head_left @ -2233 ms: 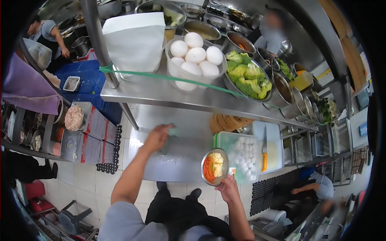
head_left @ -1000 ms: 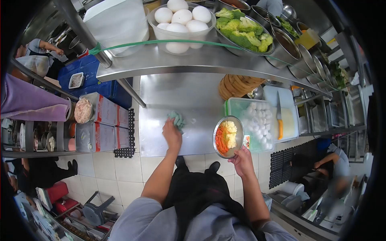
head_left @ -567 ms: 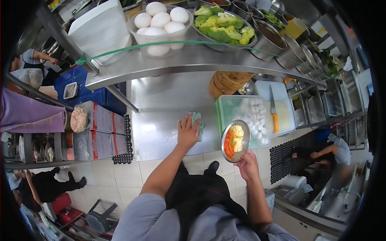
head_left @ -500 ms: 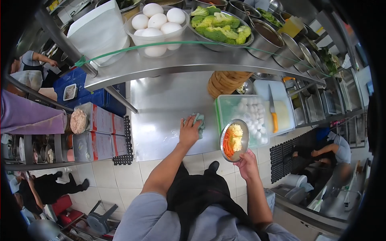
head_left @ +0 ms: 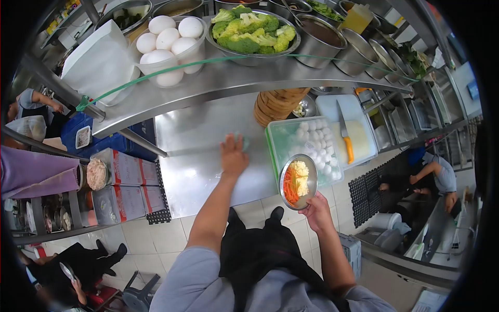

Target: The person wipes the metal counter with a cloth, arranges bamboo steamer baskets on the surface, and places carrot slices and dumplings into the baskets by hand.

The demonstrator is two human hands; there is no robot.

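Observation:
My left hand (head_left: 234,156) lies on the steel table (head_left: 202,125), pressing down on a pale green cloth (head_left: 246,144). Most of the cloth is hidden beneath the palm and fingers. In my right hand (head_left: 317,210) is a small metal bowl (head_left: 312,173), pinched at its rim and held at the table's front edge. Orange shredded carrot (head_left: 292,188) and a pale yellow chopped food (head_left: 300,174) fill it side by side. Behind the bowl stands a green-edged clear plastic container (head_left: 283,136) of white round pieces (head_left: 316,136).
A yellow-handled knife (head_left: 347,140) lies on a white cutting board (head_left: 358,117) at the right. Stacked bamboo steamers (head_left: 275,104) stand at the back. Overhead, a steel shelf (head_left: 208,86) carries eggs (head_left: 167,39), broccoli (head_left: 254,34) and metal pots. Other people work on both sides.
My left hand has slid up and left across the table with the cloth, now covering more of it. The bowl stays in my right hand. The camera view has shifted slightly.

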